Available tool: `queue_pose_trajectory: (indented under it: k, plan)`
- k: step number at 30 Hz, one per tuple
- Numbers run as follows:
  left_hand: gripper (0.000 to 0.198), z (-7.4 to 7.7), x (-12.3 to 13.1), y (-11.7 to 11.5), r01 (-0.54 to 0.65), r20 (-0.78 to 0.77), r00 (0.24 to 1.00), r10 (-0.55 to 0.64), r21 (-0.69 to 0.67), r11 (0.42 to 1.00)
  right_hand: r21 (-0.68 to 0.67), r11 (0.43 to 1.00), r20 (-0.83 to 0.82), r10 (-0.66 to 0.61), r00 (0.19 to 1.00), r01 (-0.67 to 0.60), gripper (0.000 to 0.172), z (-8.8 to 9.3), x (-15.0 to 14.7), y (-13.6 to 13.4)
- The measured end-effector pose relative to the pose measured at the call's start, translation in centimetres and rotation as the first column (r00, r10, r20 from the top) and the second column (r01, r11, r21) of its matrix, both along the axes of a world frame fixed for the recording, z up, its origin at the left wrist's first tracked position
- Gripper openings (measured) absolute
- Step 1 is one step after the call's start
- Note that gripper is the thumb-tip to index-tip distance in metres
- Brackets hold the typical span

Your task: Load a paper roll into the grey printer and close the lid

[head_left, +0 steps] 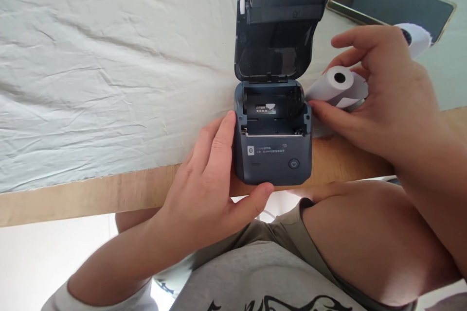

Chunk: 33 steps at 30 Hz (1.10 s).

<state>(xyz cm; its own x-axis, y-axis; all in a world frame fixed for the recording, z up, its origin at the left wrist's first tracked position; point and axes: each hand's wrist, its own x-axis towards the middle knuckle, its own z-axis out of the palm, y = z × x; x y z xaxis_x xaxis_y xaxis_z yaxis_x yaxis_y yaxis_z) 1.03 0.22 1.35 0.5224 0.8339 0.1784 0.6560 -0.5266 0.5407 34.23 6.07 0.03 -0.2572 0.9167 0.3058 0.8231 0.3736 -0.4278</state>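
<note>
A dark blue portable label printer rests at the table's front edge with its lid raised and its paper bay uncovered. My left hand holds it, fingers along its left side and thumb at its front edge. Just right of the printer, a small white paper roll with a dark hollow core lies between the thumb and bent fingers of my right hand. Its loose paper end hangs toward my palm. The right index finger is stretched out above the roll, and the thumb tip is close against the printer's right side.
A smartphone with a dark screen lies at the back right. A second white paper roll is partly hidden behind my right hand. A wrinkled pale cloth covers the table, leaving a wooden front edge bare. My legs are below.
</note>
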Motion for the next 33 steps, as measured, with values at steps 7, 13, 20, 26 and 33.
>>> queue_pose_trajectory:
  k: [7, 13, 20, 26, 33]
  plan:
    - [0.088, 0.0, 0.1, 0.0, -0.006, -0.008, 1.000, 0.006, -0.002, 1.000, -0.022, 0.999, -0.044, -0.040, 0.998, 0.040, 0.072, 0.5, -1.1, -0.8]
    - [0.089, 0.0, 0.1, -0.1, -0.020, -0.002, 1.000, 0.020, 0.004, 1.000, 0.019, 1.000, -0.035, -0.012, 0.999, 0.013, 0.033, 1.5, -2.2, -1.4]
    - [0.092, 0.2, 0.0, 0.0, 0.001, -0.022, 1.000, -0.001, 0.001, 1.000, 0.036, 0.999, -0.048, -0.017, 0.999, 0.019, 0.054, 2.1, -2.0, -2.2]
    - [0.085, -0.2, 0.6, -0.4, -0.064, 0.003, 0.998, 0.064, 0.035, 0.997, 0.201, 0.978, -0.229, 0.000, 0.973, 0.047, 0.045, 0.8, -1.5, -1.6]
    - [0.086, -0.3, 0.8, -0.5, -0.069, -0.006, 0.998, 0.069, 0.033, 0.997, 0.215, 0.975, -0.338, 0.129, 0.932, -0.057, 0.024, 1.4, -2.6, -1.8]
